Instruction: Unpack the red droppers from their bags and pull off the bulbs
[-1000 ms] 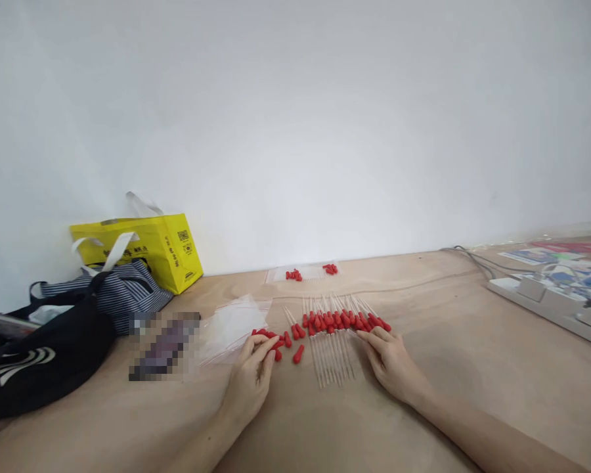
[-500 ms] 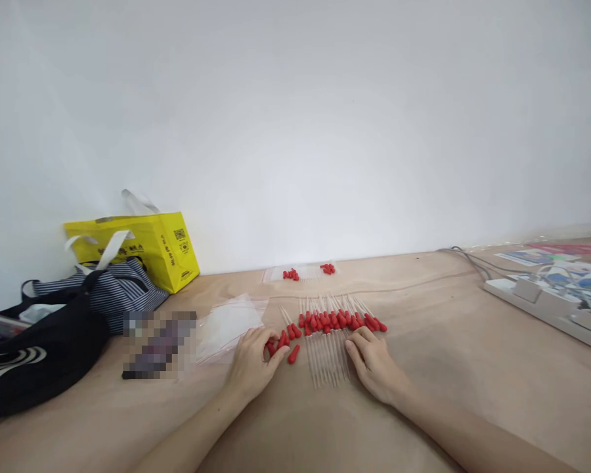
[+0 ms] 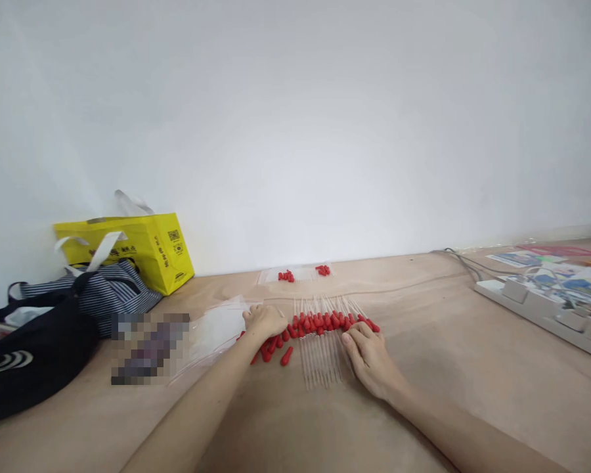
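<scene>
My left hand [image 3: 266,320] reaches over the left end of a group of red-bulbed droppers, back of the hand up. Its bent fingertips are hidden behind it, and several red bulbs [image 3: 274,343] show beside and below the wrist. My right hand [image 3: 369,351] lies at the right end of the row of droppers [image 3: 320,322], fingers curled and close together; what is under the fingertips is hidden. Clear thin tubes point away from me, and more tubes [image 3: 321,368] point toward me. One dropper bulb [image 3: 286,356] lies apart in front.
Clear plastic bags [image 3: 217,328] lie left of my left hand. Farther back, a bag with droppers [image 3: 303,274] lies by the wall. A yellow bag [image 3: 170,253], a striped bag [image 3: 123,289] and a black bag [image 3: 34,361] stand left. A power strip [image 3: 536,309] lies right.
My left hand has moved forward over the left droppers, and more red bulbs show below its wrist. My right hand stays at the row's right end. The view has shifted slightly.
</scene>
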The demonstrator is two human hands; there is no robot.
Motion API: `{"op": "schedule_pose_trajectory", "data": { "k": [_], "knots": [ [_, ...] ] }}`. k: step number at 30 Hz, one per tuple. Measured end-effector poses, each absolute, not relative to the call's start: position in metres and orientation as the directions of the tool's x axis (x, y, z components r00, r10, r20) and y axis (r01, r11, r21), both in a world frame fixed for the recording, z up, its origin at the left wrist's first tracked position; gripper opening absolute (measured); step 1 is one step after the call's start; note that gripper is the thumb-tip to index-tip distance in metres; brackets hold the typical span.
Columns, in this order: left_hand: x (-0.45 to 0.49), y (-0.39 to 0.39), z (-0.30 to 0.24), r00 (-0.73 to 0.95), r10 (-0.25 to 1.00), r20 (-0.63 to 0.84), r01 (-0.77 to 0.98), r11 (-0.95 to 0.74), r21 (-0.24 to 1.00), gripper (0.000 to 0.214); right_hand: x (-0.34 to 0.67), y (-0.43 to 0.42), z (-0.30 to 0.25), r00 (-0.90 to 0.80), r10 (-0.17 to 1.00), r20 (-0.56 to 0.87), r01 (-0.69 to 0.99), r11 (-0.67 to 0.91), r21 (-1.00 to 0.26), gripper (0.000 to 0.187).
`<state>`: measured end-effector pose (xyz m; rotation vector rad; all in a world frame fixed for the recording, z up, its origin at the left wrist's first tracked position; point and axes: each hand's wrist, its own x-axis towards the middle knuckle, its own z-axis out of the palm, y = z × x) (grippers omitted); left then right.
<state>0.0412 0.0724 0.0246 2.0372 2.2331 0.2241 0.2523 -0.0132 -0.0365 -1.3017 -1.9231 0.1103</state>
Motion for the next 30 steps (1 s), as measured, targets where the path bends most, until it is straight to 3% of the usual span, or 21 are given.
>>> {"op": "schedule_pose_trajectory", "data": {
  "k": [4,9,17,19,23,27,30],
  "knots": [
    [0.05,0.079,0.025,-0.132,0.99,-0.058,0.981,0.139,0.136,0.029,0.252,-0.013,-0.035,-0.157,0.817,0.554,0.749,0.464,-0.473,0.035],
    [0.049,0.077,0.038,-0.087,0.994,-0.069,0.971,0.1,0.218,0.029,0.252,-0.011,-0.036,-0.146,0.817,0.558,0.755,0.457,-0.471,0.033],
    [0.031,0.006,0.035,0.199,0.965,0.172,0.869,-0.255,0.423,0.024,0.249,-0.017,-0.032,-0.189,0.682,0.707,0.729,0.579,-0.364,0.019],
    [0.027,-0.011,0.019,0.36,0.881,0.306,0.802,-0.46,0.38,0.022,0.249,-0.021,-0.028,-0.23,0.642,0.731,0.714,0.622,-0.322,0.029],
    [0.028,-0.025,-0.01,0.533,0.714,0.455,0.704,-0.672,0.23,0.019,0.246,-0.03,-0.021,-0.389,0.587,0.71,0.683,0.701,-0.206,0.035],
    [0.039,-0.026,-0.02,0.622,0.553,0.555,0.652,-0.758,0.025,0.022,0.237,-0.034,-0.021,-0.489,0.547,0.68,0.65,0.748,-0.135,0.018],
    [0.042,-0.028,-0.018,0.638,0.497,0.587,0.642,-0.765,-0.05,0.025,0.231,-0.034,-0.025,-0.515,0.537,0.668,0.648,0.754,-0.107,0.016]
  ]
}}
